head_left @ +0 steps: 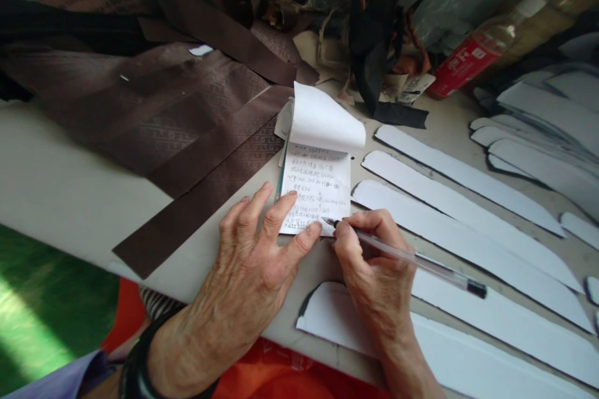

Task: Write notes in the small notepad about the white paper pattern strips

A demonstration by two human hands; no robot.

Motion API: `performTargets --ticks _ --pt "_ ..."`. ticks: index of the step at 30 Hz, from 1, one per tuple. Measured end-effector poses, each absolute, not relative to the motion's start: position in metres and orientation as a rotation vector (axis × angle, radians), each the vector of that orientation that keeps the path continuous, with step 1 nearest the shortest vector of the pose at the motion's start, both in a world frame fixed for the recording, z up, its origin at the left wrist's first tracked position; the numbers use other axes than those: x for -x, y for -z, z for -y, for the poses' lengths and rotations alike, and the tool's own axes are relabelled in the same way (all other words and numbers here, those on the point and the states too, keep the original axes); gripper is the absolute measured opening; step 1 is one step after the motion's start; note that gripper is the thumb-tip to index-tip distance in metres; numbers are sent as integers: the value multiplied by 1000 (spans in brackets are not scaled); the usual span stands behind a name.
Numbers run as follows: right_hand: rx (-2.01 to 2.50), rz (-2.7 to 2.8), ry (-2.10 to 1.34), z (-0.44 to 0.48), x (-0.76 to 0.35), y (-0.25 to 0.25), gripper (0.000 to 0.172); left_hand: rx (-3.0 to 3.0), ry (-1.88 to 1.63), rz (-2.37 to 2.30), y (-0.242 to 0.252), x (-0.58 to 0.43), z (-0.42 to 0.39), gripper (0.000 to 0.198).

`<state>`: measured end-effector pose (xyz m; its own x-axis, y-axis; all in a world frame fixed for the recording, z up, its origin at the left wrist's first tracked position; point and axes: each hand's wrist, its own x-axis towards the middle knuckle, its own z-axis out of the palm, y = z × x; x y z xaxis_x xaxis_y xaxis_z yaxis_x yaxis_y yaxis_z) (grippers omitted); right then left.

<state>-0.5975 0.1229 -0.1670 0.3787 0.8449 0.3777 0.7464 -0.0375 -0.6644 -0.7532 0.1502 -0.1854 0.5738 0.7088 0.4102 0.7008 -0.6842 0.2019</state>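
A small notepad [316,177] lies on the table, its top sheet folded back and its page covered in handwritten lines. My left hand [262,249] rests at its left and lower edge, fingers spread, with the thumb and index finger touching the paper. Between the thumb and fingers of my right hand [374,262] is a clear ballpoint pen [421,260] with a black end. Its tip meets the page near the bottom lines. Part of the lower text is hidden by my left thumb.
Long white strips with dark edges [449,181] lie in rows to the right, with more stacked beyond. Dark brown sheets and strips [206,193] spread over the left side. At the back are a red-labelled bottle [472,59] and black straps [372,43]. The table edge [182,296] runs nearby.
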Motion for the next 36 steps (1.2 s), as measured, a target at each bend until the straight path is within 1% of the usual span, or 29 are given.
performTargets --ticks 4,20,36 --pt "1818 1392 -145 -122 597 166 8 -2765 -701 -1247 185 753 -150 43" --pt "1831 1378 -140 -123 597 166 8 -2732 -687 -1256 187 754 -150 47" --pt "1831 1373 -158 -124 597 167 7 -2722 -753 -1246 189 755 -149 44"
